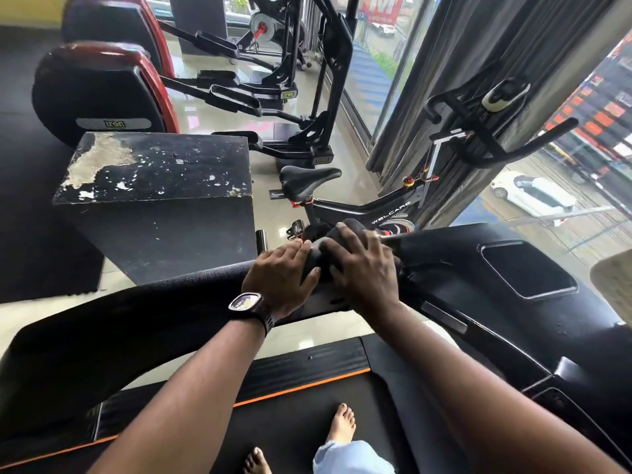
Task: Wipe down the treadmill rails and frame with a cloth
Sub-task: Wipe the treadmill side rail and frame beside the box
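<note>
Cloth (315,257) sits bunched under right hand (364,271) fingers (342,249)

We are in a gym. Around us stand elliptical trainers (102,94), a spin bike (352,209) and a worn jump box (154,186). We are on a treadmill (513,319) beside tall street-facing windows (554,200).

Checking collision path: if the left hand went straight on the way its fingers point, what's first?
The cloth: the fingers of the left hand already touch that dark bundle under the right hand. Beyond it stands the exercise bike, but depth is unclear.
</note>
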The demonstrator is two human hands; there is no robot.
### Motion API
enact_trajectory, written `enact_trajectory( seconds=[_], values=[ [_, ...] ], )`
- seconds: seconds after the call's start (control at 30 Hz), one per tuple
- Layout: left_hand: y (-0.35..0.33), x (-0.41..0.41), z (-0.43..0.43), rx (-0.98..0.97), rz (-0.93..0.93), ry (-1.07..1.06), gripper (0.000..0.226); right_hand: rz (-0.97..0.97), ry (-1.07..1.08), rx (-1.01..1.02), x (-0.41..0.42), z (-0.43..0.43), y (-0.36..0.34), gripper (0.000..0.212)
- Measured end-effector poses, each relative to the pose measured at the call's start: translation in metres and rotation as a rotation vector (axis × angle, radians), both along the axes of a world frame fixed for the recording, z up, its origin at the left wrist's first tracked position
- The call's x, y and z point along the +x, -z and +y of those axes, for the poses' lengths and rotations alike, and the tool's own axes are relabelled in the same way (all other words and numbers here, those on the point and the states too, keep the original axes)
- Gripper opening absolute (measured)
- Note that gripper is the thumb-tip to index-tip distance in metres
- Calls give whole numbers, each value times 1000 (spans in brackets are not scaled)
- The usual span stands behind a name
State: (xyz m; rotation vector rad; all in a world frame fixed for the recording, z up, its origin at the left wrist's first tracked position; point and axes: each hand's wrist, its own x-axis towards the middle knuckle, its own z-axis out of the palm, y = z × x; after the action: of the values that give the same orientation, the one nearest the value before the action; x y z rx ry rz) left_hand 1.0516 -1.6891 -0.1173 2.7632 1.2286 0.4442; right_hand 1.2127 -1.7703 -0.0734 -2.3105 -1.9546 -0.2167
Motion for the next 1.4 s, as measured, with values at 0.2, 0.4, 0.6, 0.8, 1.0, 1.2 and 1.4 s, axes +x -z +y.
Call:
enact_trajectory(
  seconds=[0.2,0.4,0.6,0.8,1.0,1.2,1.4],
  values=[
    [-5,2,-2,4,25,-5,62,75,64,-173,49,31,-28,45],
    [-11,4,-2,-85,47,2,67,-24,-2,-36,13,-2,-1,50],
    [-14,9,-3,-112,76,15,66,85,126,-206,61,42,-29,44],
    [-15,15,-4,-122,87,11,66,-38,44,-24,16,-3,3,51],
    [-19,33,-8,-158,112,31,72,94,15,-130,66,30,-22,48],
    [-21,40,-7,-178,127,33,70,-11,126,18,30,-14,2,55],
    [-25,45,-6,-204,103,27,75,-43,-71,-23,54,11,-6,47]
  ],
)
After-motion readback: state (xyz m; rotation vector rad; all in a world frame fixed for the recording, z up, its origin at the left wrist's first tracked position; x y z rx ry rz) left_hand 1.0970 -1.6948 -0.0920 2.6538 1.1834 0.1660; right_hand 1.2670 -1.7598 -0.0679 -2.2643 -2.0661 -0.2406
